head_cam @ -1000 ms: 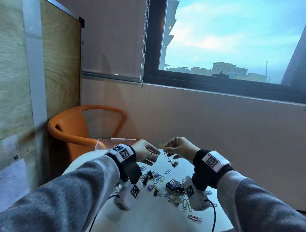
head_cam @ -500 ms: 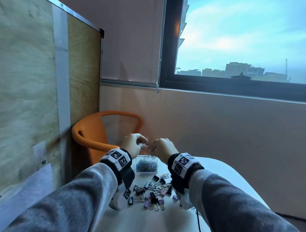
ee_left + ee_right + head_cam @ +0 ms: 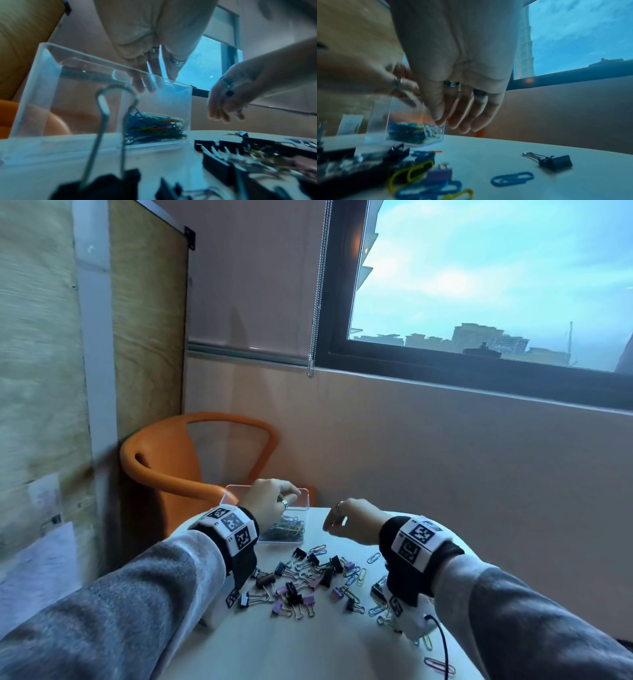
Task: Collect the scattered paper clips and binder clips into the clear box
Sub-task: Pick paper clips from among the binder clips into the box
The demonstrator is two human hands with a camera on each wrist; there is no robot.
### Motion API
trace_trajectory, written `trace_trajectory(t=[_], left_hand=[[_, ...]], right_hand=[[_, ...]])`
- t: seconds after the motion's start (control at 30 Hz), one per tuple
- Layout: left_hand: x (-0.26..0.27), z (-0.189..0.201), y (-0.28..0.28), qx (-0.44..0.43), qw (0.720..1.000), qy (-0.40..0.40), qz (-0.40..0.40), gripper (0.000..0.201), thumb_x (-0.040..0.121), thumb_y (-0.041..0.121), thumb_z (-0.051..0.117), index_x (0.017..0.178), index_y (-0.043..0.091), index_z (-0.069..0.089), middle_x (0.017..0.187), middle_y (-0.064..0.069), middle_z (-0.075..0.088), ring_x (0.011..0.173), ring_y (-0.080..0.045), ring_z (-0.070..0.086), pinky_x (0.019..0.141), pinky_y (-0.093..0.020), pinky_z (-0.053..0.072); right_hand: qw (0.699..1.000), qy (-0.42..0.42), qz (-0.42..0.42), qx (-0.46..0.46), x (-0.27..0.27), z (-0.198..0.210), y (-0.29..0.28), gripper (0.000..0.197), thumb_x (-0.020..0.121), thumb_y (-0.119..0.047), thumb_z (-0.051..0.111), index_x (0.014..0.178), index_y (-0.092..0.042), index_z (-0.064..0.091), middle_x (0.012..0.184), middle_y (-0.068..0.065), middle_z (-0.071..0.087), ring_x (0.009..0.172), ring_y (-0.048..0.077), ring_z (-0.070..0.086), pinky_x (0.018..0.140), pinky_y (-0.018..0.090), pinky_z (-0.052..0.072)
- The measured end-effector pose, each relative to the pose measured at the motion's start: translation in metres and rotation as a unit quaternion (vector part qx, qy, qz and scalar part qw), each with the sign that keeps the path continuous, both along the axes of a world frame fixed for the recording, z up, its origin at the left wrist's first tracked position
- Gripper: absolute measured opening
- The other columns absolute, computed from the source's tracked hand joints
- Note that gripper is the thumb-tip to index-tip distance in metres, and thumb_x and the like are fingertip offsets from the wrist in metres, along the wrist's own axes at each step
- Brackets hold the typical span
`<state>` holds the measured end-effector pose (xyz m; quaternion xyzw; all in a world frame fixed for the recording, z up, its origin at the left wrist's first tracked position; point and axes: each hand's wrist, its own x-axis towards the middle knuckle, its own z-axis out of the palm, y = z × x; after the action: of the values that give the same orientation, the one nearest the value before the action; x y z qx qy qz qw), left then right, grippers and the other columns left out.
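The clear box [image 3: 303, 501] stands at the table's far edge with a heap of coloured paper clips [image 3: 287, 530] inside. My left hand [image 3: 286, 498] hovers over the box's opening, its fingers [image 3: 150, 81] pointing down past the rim with nothing held. My right hand [image 3: 330, 525] hangs just right of the box, above the table. Its fingers [image 3: 462, 119] are straight and empty. Several black and purple binder clips [image 3: 301, 580] and loose paper clips [image 3: 356, 575] lie scattered between my wrists.
The white round table [image 3: 308, 645] carries more clips near its front right, including a pink paper clip [image 3: 440, 666]. A lone black binder clip [image 3: 554, 161] and a blue paper clip [image 3: 511, 178] lie near my right wrist. An orange chair [image 3: 164, 460] stands behind the box.
The hands were together above the box, pinching clips. They have parted: the left stays over the box, the right has dropped to the right. The view has shifted too.
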<state>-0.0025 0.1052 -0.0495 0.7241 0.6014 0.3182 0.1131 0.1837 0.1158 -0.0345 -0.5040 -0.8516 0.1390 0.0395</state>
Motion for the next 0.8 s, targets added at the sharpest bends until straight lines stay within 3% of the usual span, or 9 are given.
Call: trace_trajectory(t=[0.1,0.2,0.27,0.33,0.37,0.43,0.53,0.67,0.8], left_hand=[[0.009,-0.001,-0.009,0.075,0.995,0.029,-0.059,0.013,0.085,0.01,0.059,0.094,0.015,0.067,0.09,0.0,0.06,0.082,-0.014,0.057,0.081,-0.033,0.05],[0.022,0.0,-0.02,0.034,0.988,0.08,-0.128,0.011,0.083,0.01,0.06,0.093,0.012,0.064,0.079,0.007,0.051,0.073,-0.009,0.05,0.069,-0.021,0.046],[0.029,-0.002,-0.026,-0.049,0.979,0.131,-0.147,0.017,0.084,0.013,0.061,0.101,0.011,0.064,0.079,0.009,0.052,0.074,-0.008,0.05,0.067,-0.015,0.043],[0.032,-0.005,-0.03,-0.114,0.964,0.191,-0.146,0.025,0.083,0.015,0.062,0.107,0.012,0.064,0.095,0.0,0.061,0.089,-0.015,0.057,0.077,-0.022,0.047],[0.032,-0.007,-0.031,-0.135,0.957,0.213,-0.146,0.027,0.083,0.015,0.063,0.11,0.013,0.064,0.104,-0.003,0.064,0.095,-0.018,0.058,0.08,-0.025,0.047],[0.031,-0.011,-0.033,-0.17,0.944,0.243,-0.145,0.032,0.084,0.014,0.062,0.116,0.014,0.063,0.112,-0.006,0.064,0.099,-0.019,0.058,0.082,-0.026,0.046],[0.03,-0.012,-0.032,-0.194,0.934,0.27,-0.129,0.033,0.086,0.015,0.06,0.119,0.017,0.062,0.115,-0.006,0.064,0.108,-0.021,0.058,0.087,-0.027,0.047],[0.042,-0.01,-0.03,-0.169,0.945,0.262,-0.103,0.025,0.088,0.022,0.057,0.11,0.015,0.066,0.113,-0.006,0.065,0.106,-0.021,0.06,0.088,-0.029,0.048],[0.067,-0.007,-0.028,-0.166,0.947,0.23,-0.148,0.031,0.088,0.024,0.059,0.119,0.022,0.06,0.117,-0.003,0.061,0.106,-0.019,0.057,0.087,-0.028,0.045]], right_hand=[[0.996,-0.073,0.036,-0.036,-0.007,-0.009,0.004,0.032,0.093,-0.018,0.054,0.123,-0.014,0.059,0.125,0.006,0.061,0.112,0.022,0.057,0.091,0.022,0.041],[0.99,-0.122,0.054,-0.051,-0.021,-0.017,0.011,0.032,0.09,-0.022,0.058,0.12,-0.01,0.061,0.123,0.01,0.062,0.103,0.022,0.057,0.098,0.031,0.044],[0.988,-0.138,0.054,-0.044,-0.027,-0.018,0.013,0.023,0.087,-0.023,0.062,0.104,-0.007,0.067,0.106,0.01,0.067,0.081,0.017,0.054,0.077,0.027,0.05],[0.986,-0.155,0.053,-0.039,-0.029,-0.018,0.016,0.013,0.086,-0.025,0.065,0.077,-0.016,0.062,0.074,-0.001,0.061,0.058,0.012,0.048,0.05,0.016,0.04],[0.985,-0.157,0.05,-0.041,-0.028,-0.019,0.017,0.021,0.086,-0.025,0.065,0.068,-0.02,0.056,0.064,-0.006,0.053,0.052,0.007,0.045,0.044,0.013,0.037],[0.986,-0.148,0.044,-0.056,-0.025,-0.021,0.018,0.025,0.087,-0.023,0.063,0.063,-0.02,0.055,0.058,-0.008,0.048,0.05,0.004,0.044,0.045,0.014,0.037],[0.981,-0.172,0.053,-0.066,-0.018,-0.019,0.013,0.014,0.09,-0.02,0.056,0.087,-0.01,0.067,0.059,-0.005,0.047,0.051,0.006,0.041,0.05,0.017,0.035],[0.979,-0.194,0.049,-0.049,-0.005,-0.017,0.012,0.031,0.089,-0.014,0.054,0.059,-0.019,0.047,0.059,-0.007,0.045,0.051,0.005,0.038,0.048,0.016,0.031],[0.994,-0.06,-0.016,-0.086,0.018,-0.006,0.011,0.029,0.091,-0.009,0.049,0.063,-0.016,0.046,0.071,0.003,0.057,0.051,0.007,0.045,0.037,0.013,0.037]])
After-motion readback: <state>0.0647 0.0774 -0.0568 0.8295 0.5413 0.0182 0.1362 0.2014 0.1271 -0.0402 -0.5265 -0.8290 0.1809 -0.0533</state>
